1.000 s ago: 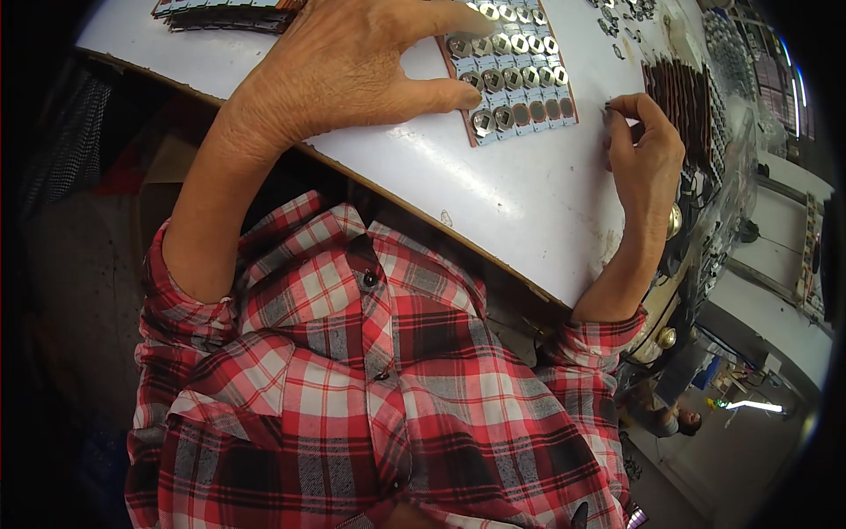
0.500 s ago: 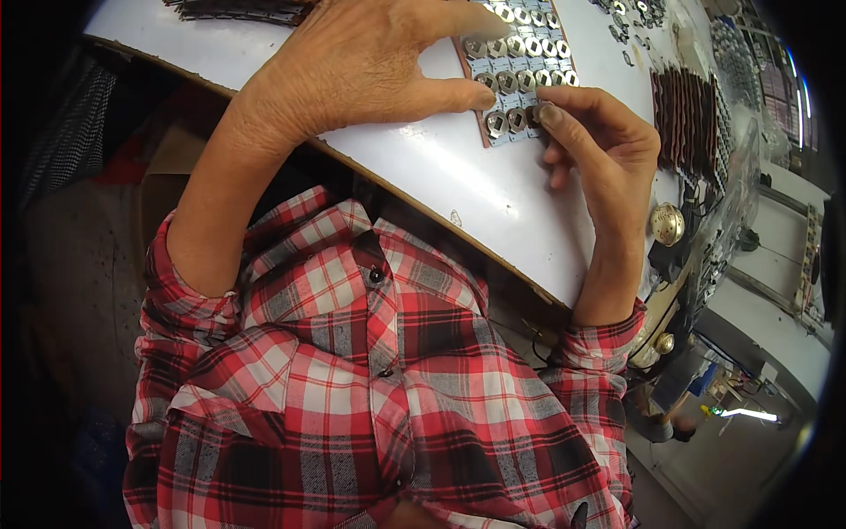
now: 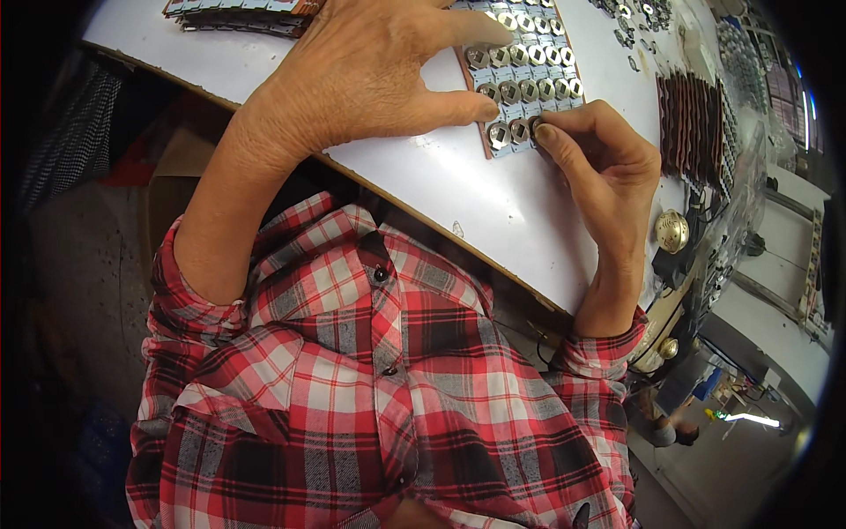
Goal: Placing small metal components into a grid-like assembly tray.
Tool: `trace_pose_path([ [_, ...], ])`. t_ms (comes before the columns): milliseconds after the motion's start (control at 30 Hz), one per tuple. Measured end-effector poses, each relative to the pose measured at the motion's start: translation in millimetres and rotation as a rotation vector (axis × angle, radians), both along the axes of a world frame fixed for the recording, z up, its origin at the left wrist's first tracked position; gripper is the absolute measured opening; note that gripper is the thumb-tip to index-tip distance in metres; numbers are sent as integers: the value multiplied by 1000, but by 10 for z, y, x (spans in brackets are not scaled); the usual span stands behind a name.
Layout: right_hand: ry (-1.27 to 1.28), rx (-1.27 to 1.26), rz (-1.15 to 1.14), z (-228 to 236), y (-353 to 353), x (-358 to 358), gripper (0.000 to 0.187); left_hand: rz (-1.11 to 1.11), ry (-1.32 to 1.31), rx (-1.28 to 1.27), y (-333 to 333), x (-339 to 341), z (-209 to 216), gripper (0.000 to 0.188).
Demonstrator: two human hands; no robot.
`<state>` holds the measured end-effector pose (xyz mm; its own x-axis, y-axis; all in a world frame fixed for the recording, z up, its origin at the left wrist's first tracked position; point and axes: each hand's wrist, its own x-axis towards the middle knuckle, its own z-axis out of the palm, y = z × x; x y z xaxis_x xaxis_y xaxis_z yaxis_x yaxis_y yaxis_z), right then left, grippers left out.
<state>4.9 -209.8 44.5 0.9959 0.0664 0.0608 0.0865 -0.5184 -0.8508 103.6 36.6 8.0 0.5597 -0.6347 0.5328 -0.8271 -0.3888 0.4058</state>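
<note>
A light-blue panel with reddish-brown edges [image 3: 523,112] lies on the white table, bearing rows of round silver metal clips [image 3: 529,90] with angular openings. My left hand [image 3: 366,75] reaches across from the left with thumb and forefinger spread apart, their tips at the panel's left side. It grips nothing that I can see. At the nearest row, my right hand [image 3: 608,167] pinches a small round metal clip [image 3: 535,128] between thumb and forefinger, beside two clips seated in that row. The fingertips partly cover this clip. The panel's far end runs out of the picture.
A stack of similar panels [image 3: 242,19] lies at the far left. More panels stand on edge in a row [image 3: 692,132] on the right. Loose small metal parts [image 3: 648,18] are scattered at the far right. A round gold-coloured knob [image 3: 671,231] sits beyond the table's right edge.
The whole view has shifted slightly, so the table and panel appear a little lower. My right forefinger has come down closer to the thumb at the clip. The left hand keeps its spread pose.
</note>
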Motion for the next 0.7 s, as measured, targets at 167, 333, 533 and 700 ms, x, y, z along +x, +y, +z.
trace_pose_path([
  [167,20,45,89,3,-85,57,11,12,118,7,19,-56,216,53],
  [333,79,40,167,13,-153,72,14,36,-56,45,-41,-86,136,54],
  [533,-77,53,-259,-99,-342,255,16,91,33,65,-19,-150,163,59],
  [700,-304,-397,-416,-117,-647,533,33,86,65,55,-20,-181,187,58],
])
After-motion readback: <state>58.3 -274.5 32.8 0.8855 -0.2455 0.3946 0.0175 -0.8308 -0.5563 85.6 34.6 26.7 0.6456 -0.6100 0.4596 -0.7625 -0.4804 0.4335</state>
